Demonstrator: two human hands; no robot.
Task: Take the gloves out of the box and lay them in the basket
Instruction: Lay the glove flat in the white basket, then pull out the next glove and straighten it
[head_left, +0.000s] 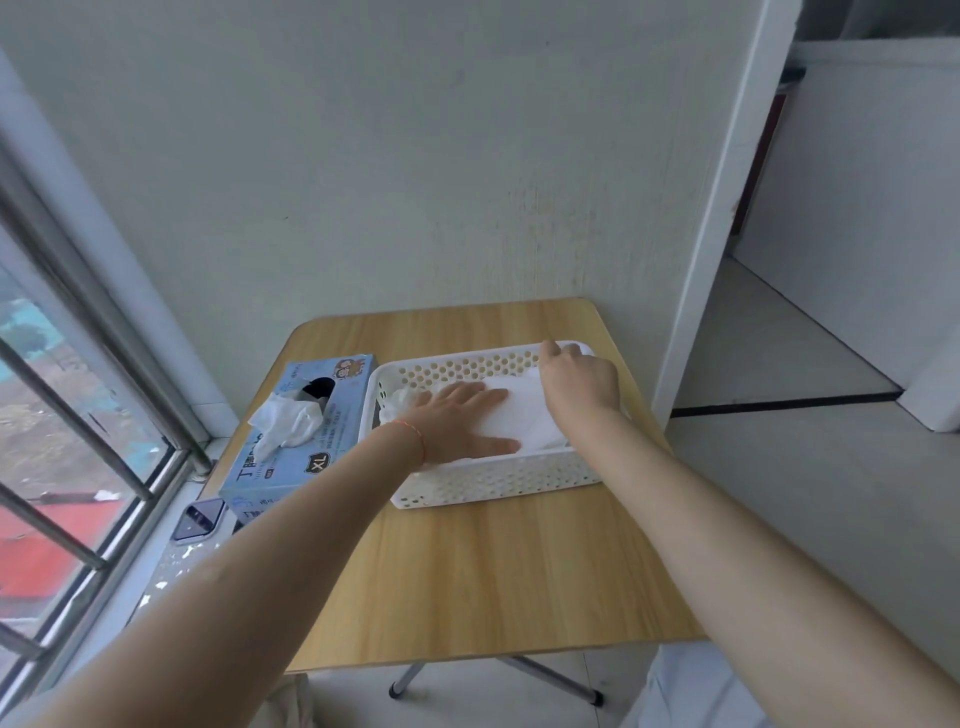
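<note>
Box (291, 436) left of basket (493, 475), gloves (524, 415) in it, on table (493, 571).

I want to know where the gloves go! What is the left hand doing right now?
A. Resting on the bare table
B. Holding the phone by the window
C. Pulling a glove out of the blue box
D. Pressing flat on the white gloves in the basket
D: the left hand lies flat, fingers straight, on the white gloves inside the white basket, while the blue box sits untouched beside it.

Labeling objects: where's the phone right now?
Head view, lower left: the phone lies on the windowsill, by the near corner of the glove box.
</note>
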